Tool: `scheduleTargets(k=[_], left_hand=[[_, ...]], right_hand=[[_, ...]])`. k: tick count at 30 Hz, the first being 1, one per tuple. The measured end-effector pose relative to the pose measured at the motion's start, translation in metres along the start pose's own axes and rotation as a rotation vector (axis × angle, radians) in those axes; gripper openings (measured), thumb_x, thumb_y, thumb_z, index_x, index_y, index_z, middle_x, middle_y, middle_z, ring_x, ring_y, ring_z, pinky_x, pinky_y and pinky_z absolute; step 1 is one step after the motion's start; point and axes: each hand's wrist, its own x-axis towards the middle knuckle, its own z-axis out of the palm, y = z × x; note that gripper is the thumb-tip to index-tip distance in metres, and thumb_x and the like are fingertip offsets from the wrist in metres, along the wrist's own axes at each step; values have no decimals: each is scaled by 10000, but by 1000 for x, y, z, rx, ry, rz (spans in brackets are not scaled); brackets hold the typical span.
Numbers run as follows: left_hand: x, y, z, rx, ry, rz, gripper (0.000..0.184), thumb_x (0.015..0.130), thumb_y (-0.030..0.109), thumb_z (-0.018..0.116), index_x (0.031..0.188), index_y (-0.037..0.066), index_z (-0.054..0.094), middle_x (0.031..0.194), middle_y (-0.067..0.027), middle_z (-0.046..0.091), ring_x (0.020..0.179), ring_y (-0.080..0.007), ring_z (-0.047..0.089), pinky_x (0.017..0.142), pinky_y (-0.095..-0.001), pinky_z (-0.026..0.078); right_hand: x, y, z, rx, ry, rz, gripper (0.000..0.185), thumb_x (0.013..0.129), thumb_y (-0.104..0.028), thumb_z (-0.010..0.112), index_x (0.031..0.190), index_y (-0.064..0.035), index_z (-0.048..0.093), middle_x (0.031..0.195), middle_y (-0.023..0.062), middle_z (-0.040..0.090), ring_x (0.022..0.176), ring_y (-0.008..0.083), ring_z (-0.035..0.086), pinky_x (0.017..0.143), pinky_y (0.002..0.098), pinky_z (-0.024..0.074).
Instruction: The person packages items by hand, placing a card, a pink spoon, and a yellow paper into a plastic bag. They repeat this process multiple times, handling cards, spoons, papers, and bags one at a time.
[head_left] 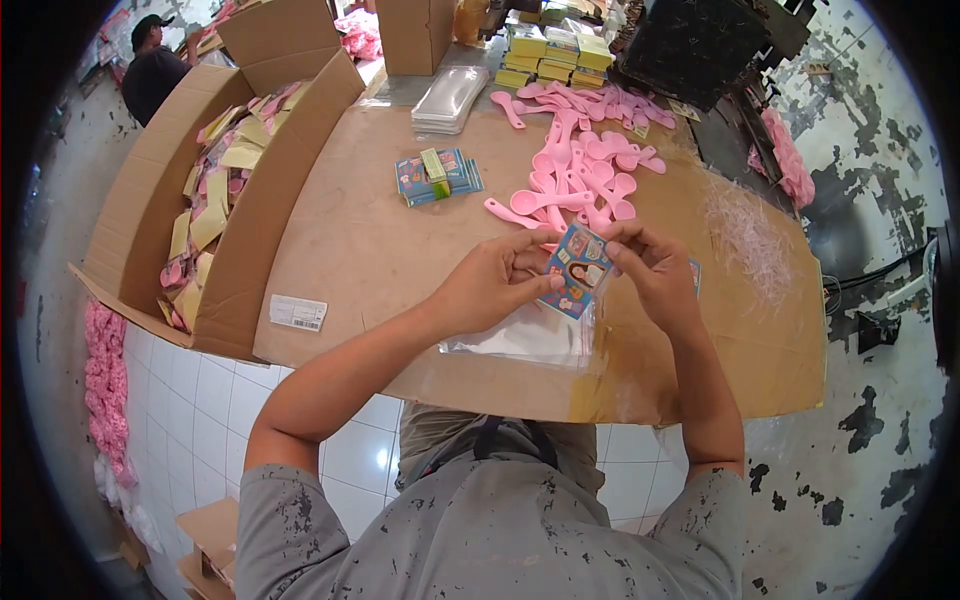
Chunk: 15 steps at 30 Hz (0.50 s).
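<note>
Between my two hands is a blue printed card (562, 297) with a picture of a person on it, held tilted above the table. My left hand (487, 283) pinches its left edge with thumb and fingers. On the upper right edge, my right hand (655, 272) is closed with thumb and fingertips. Clear plastic bags (520, 340) lie flat just below the hands. Pink plastic measuring spoons (560, 180) are heaped beyond them. A small stack of blue cards (462, 178) with a pale band sits farther left. Part of another blue card (695, 275) shows behind my right wrist.
At left stands an open cardboard box (270, 225) of pink spoons and yellowish cards. A stack of clear bags (450, 98) and banded card bundles (555, 55) are at the back. Plastic shreds (750, 235) lie at right. Another person (152, 68) is at far left.
</note>
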Motion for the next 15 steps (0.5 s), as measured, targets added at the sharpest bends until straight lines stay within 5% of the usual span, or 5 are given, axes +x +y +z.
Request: scheduleTargets(k=[15], left_hand=[[3, -5, -2, 86, 59, 5, 334, 1014, 41, 652, 1318, -79, 584, 1129, -123, 739, 1028, -143, 713, 884, -277, 573]], right_hand=[[-6, 1, 16, -55, -41, -80, 201, 966, -82, 699, 1152, -7, 680, 1044, 35, 693, 857, 98, 653, 754, 259, 525]])
